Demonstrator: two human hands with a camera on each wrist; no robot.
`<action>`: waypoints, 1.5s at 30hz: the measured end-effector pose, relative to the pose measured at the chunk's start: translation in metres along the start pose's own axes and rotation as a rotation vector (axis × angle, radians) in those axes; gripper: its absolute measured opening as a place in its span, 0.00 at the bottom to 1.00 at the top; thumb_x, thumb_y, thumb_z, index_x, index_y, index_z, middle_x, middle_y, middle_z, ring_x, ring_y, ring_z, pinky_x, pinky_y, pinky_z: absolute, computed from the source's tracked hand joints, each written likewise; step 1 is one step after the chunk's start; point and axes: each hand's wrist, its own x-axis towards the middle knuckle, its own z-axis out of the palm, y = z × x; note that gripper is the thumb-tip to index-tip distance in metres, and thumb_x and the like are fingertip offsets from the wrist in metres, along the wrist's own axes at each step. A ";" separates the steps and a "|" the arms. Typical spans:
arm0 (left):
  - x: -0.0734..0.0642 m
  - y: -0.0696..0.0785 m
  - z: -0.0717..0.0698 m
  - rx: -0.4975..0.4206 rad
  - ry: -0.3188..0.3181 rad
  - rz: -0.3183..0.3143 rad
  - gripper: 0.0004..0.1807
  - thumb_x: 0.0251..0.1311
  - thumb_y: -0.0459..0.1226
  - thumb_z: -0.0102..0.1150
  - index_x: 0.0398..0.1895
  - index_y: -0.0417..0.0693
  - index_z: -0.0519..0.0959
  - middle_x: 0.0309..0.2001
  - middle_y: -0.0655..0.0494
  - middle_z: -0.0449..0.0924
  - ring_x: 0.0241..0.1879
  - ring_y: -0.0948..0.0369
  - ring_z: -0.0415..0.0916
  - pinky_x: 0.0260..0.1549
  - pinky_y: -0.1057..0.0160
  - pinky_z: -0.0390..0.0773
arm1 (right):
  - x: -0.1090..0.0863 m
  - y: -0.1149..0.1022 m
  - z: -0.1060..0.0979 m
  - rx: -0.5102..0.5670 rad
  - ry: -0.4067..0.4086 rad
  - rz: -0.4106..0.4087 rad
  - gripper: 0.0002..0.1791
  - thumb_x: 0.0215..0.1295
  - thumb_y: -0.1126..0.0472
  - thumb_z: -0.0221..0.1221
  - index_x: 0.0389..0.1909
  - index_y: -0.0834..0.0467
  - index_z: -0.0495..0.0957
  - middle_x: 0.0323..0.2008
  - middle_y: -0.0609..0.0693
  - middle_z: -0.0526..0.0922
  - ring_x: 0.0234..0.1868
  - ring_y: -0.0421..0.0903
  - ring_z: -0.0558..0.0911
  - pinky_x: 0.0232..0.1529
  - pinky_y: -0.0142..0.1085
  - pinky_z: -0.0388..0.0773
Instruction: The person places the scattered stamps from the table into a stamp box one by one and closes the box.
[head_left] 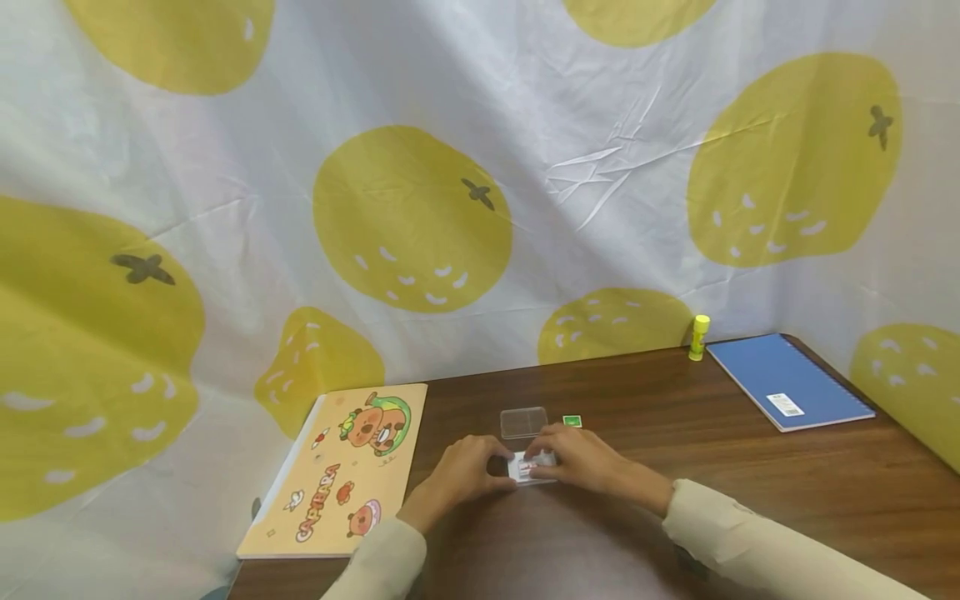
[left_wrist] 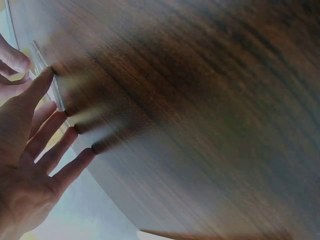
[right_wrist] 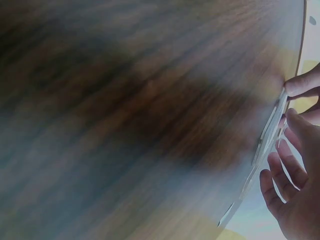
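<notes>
A small, shallow clear plastic box (head_left: 513, 468) lies on the brown table in front of me, with a white piece with red print (head_left: 525, 468) inside. My left hand (head_left: 467, 468) holds the box's left end between thumb and index finger; its other fingers spread out, as the left wrist view shows. From the right, my right hand (head_left: 585, 457) reaches over the box, thumb and index finger bent around the white piece. The right wrist view shows its other fingers loosely bent beside the box. Just behind lies a clear plastic lid (head_left: 524, 422).
A small green square (head_left: 572, 421) lies right of the lid. To the left is a capybara-print folder (head_left: 337, 475). At the back right a yellow glue stick (head_left: 699, 337) stands beside a blue spiral notebook (head_left: 787, 379). A lemon-patterned curtain (head_left: 585, 208) hangs behind the table (head_left: 750, 492).
</notes>
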 end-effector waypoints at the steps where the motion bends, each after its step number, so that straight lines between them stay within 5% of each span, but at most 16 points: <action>1: 0.000 0.000 0.000 0.004 0.001 0.002 0.23 0.54 0.51 0.79 0.50 0.51 0.89 0.48 0.59 0.88 0.49 0.58 0.84 0.47 0.53 0.84 | 0.000 0.000 0.001 0.000 -0.001 0.000 0.12 0.64 0.51 0.72 0.45 0.52 0.88 0.44 0.45 0.85 0.43 0.43 0.83 0.42 0.38 0.83; 45: 0.002 0.000 -0.001 -0.001 -0.024 -0.020 0.25 0.55 0.53 0.78 0.52 0.51 0.89 0.50 0.58 0.88 0.53 0.55 0.84 0.52 0.49 0.82 | 0.009 -0.009 0.013 -0.060 -0.027 0.002 0.09 0.66 0.53 0.70 0.44 0.50 0.89 0.43 0.45 0.83 0.46 0.44 0.81 0.45 0.40 0.83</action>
